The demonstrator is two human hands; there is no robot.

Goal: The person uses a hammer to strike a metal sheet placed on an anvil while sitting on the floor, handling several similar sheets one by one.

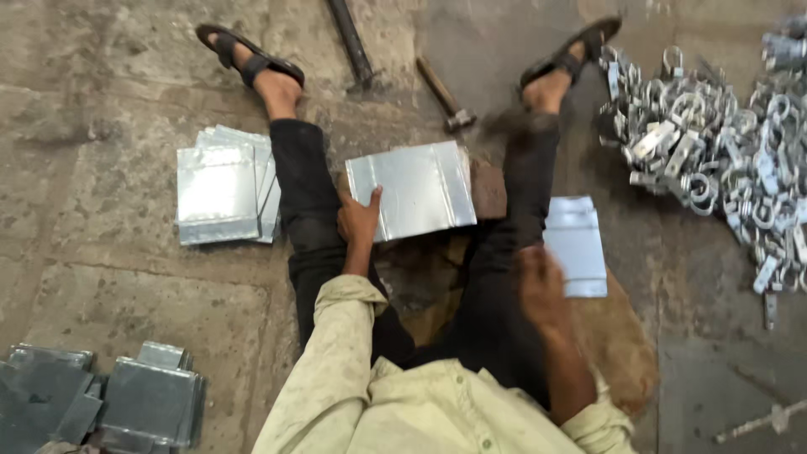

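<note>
Left hand (359, 220) flat, fingers spread, pinning metal sheet (414, 190) btwn legs. Right hand (538, 282) blurred, can't tell grip. Hammer (445, 94) lies near, untouched.

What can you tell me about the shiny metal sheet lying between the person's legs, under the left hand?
The shiny rectangular metal sheet looks like thin galvanised steel, silvery and reflective, with faint fold lines running parallel to its short edges. It lies flat, slightly skewed, between the person's outstretched legs, apparently resting on a brownish block that shows at its right edge. The left hand presses on its lower left corner, thumb on top. The right hand is blurred and apart from it.
</note>
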